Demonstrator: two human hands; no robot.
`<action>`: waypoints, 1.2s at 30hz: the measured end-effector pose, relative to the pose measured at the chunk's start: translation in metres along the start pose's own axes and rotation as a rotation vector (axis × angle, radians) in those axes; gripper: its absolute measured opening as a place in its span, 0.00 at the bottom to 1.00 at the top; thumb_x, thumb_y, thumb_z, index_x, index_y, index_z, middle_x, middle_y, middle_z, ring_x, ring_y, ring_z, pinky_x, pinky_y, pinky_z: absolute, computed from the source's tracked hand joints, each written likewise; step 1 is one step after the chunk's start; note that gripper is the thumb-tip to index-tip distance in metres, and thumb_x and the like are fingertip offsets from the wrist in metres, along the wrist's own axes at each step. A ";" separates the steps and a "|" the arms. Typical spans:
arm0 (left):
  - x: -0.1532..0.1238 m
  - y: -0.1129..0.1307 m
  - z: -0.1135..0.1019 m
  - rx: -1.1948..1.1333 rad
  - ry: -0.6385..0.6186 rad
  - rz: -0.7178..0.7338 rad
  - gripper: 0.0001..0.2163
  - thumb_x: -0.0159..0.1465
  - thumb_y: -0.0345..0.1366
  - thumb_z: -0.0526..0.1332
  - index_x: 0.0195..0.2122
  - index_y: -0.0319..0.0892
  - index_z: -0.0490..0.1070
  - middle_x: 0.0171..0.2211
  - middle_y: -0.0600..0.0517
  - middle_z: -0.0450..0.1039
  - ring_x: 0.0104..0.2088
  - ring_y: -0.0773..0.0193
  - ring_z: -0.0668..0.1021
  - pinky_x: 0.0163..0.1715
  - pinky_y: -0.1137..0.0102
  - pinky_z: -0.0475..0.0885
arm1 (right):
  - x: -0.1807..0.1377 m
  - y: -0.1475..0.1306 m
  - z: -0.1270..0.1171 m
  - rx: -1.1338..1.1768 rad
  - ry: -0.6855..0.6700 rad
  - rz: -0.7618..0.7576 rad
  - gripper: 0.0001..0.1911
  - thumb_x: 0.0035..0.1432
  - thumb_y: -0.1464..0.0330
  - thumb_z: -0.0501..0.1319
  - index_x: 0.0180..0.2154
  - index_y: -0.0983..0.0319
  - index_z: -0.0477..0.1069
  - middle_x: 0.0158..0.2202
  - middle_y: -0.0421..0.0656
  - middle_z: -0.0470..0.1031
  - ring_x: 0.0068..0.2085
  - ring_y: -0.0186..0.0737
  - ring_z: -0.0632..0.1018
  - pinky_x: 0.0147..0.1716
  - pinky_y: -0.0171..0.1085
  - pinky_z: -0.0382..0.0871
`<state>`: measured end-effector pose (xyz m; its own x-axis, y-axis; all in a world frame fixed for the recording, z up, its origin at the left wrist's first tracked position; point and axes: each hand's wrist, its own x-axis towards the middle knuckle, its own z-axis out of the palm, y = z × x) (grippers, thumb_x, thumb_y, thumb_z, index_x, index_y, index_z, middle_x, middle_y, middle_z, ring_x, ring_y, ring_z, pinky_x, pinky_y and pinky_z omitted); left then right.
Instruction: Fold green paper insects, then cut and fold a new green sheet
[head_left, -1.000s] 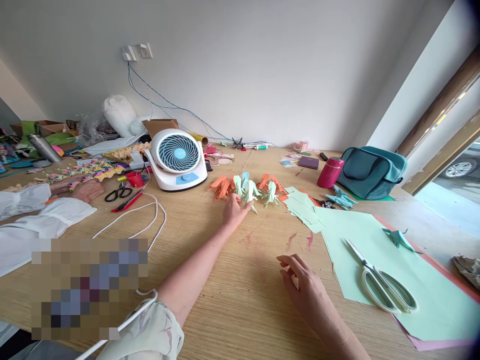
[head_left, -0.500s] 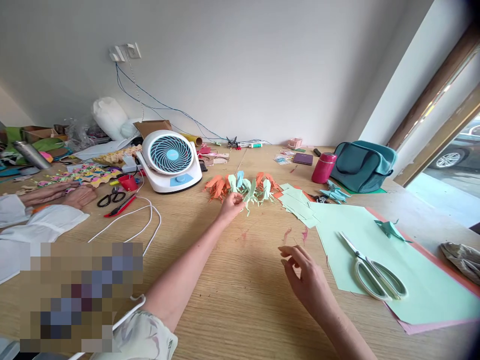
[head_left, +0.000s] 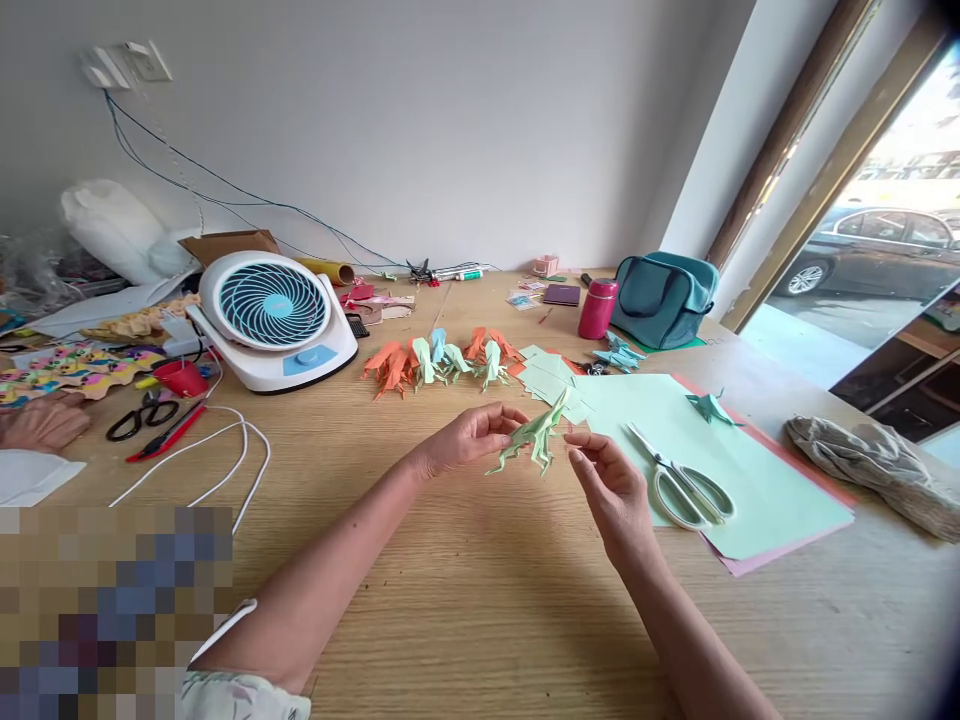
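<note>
A pale green folded-paper figure [head_left: 534,437] with thin bent legs is up above the wood table, pinched at its left end by the fingers and thumb of my left hand [head_left: 480,438]. Just to the right of it is my right hand [head_left: 611,485], fingers curved and thumb a little apart. I cannot see it grip the figure. Beyond both hands stands a row of similar paper figures: orange ones [head_left: 388,368], pale green ones [head_left: 491,363] and a light blue one [head_left: 438,343].
On the right, white-handled scissors [head_left: 688,485] lie on large green paper sheets [head_left: 780,500], with a teal folded figure [head_left: 714,407] behind. Small green sheets [head_left: 551,378], a pink bottle [head_left: 598,309] and a teal bag [head_left: 667,300] are further back. Left are a fan [head_left: 277,318] and another person's hand [head_left: 45,425].
My left hand has brought one pale green figure from the row toward me and to the right. My right hand has moved up beside it. The view has turned right.
</note>
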<state>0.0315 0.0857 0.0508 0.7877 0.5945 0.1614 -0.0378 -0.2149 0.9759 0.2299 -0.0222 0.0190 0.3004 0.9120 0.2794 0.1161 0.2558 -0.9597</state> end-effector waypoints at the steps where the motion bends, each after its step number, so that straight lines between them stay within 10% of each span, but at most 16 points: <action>1: 0.000 0.000 0.001 0.024 -0.005 0.005 0.15 0.64 0.40 0.62 0.49 0.40 0.68 0.44 0.45 0.76 0.45 0.61 0.77 0.46 0.67 0.70 | 0.000 -0.001 0.000 0.012 0.001 -0.006 0.15 0.60 0.56 0.62 0.43 0.58 0.73 0.41 0.46 0.77 0.42 0.44 0.76 0.40 0.41 0.69; 12: -0.005 0.016 0.017 0.376 0.048 0.057 0.12 0.63 0.28 0.57 0.47 0.41 0.71 0.44 0.48 0.77 0.45 0.62 0.78 0.48 0.66 0.72 | -0.002 0.002 0.007 0.037 -0.001 0.047 0.14 0.54 0.57 0.67 0.38 0.59 0.73 0.28 0.38 0.69 0.27 0.34 0.67 0.26 0.35 0.62; 36: -0.011 0.038 0.036 0.569 0.171 0.214 0.09 0.60 0.28 0.65 0.42 0.42 0.73 0.40 0.51 0.77 0.42 0.63 0.77 0.45 0.69 0.70 | -0.002 -0.002 0.004 0.234 -0.081 0.150 0.12 0.53 0.57 0.69 0.34 0.58 0.76 0.29 0.39 0.73 0.32 0.37 0.71 0.34 0.36 0.66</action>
<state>0.0432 0.0432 0.0810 0.6874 0.5983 0.4116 0.1866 -0.6932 0.6961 0.2250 -0.0235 0.0199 0.2199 0.9654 0.1400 -0.1483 0.1749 -0.9734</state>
